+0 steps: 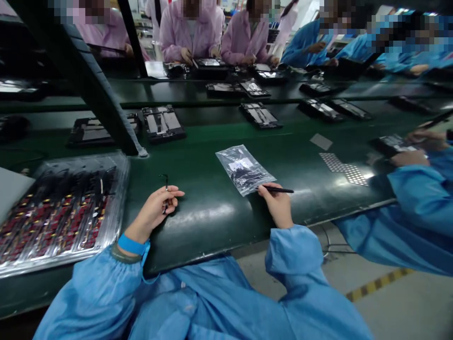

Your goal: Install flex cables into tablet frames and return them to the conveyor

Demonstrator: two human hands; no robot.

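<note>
Green bench (205, 231), clear bag (244, 167), pink-coated workers (194, 35) opposite

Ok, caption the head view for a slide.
Left hand holds a small dark part; right hand holds a black tool by a clear bag.

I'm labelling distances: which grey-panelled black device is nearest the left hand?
The grey-panelled device straight beyond the left hand, right of the slanted post; the post crosses its left neighbour, others lie farther off.

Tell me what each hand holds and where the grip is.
Left hand: a thin dark cable-like piece, gripped behind its hooked end. Right hand: a slim black tool, possibly tweezers, gripped near the end by the clear plastic bag.
</note>
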